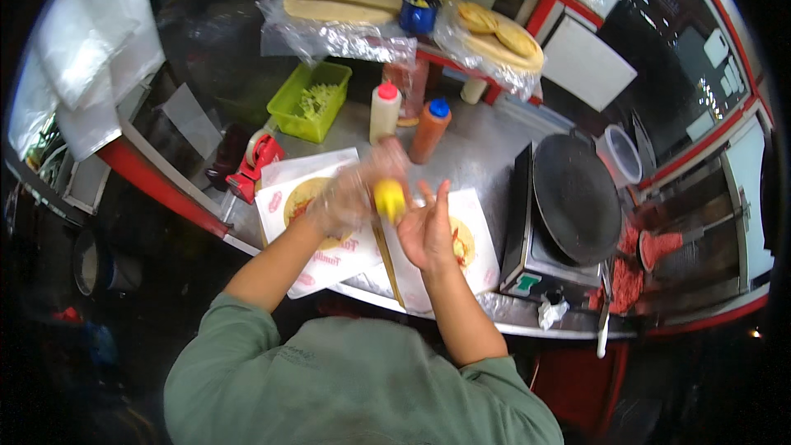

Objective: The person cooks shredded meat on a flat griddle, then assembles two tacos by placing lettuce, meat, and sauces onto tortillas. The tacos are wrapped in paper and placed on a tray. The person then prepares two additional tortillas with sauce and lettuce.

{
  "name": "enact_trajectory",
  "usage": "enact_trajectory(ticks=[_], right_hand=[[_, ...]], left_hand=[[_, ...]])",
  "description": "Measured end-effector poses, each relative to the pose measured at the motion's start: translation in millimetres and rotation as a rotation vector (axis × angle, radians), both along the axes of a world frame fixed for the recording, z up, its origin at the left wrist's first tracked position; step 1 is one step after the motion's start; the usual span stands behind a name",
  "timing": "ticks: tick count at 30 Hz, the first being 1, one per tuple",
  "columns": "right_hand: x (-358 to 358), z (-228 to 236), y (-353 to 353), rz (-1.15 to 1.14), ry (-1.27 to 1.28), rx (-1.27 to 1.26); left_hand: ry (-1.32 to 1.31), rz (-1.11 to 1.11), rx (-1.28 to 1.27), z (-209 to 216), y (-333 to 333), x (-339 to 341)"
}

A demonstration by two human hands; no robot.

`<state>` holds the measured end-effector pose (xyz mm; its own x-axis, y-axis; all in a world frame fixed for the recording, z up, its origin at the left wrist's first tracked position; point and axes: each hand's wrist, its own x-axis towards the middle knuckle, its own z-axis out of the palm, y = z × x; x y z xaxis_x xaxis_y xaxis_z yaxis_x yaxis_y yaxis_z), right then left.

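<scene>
My left hand (350, 198), in a clear plastic glove, is smeared by motion over the left flatbread. It appears closed round a squeeze bottle with a yellow cap (389, 198); the cap points down and the bottle's body is blurred. Just right of the cap, my right hand (428, 232) is turned up with fingers apart, holding nothing. Under my left arm, a round flatbread (306, 198) with a red topping lies on printed white paper (311, 278). Partly behind my right hand, another flatbread (466, 235) with pale and red topping rests on a second paper (486, 268).
Beyond my hands stand a red-capped white bottle (385, 115) and a blue-capped orange bottle (430, 132). A green tub (288, 119) of shredded greens and a red tape dispenser (254, 166) are left. Right is a black pan (577, 198) on a stove; a knife (604, 321) overhangs the edge.
</scene>
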<state>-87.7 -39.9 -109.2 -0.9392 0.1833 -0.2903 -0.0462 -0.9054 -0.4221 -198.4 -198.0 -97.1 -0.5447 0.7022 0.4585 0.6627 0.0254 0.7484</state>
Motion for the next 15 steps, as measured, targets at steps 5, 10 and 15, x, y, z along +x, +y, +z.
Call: enact_trajectory(ticks=[5,10,15], right_hand=[[94,12,41,-0.450,0.275,1.020],[105,0,87,-0.668,-0.158,1.101],[42,-9,61,-0.777,0.065,1.086]], left_hand=[[0.285,-0.442,-0.047,14,-70,129],[-0.251,-0.242,-0.257,-25,-96,138],[-0.049,-0.443,-0.244,-28,-90,137]])
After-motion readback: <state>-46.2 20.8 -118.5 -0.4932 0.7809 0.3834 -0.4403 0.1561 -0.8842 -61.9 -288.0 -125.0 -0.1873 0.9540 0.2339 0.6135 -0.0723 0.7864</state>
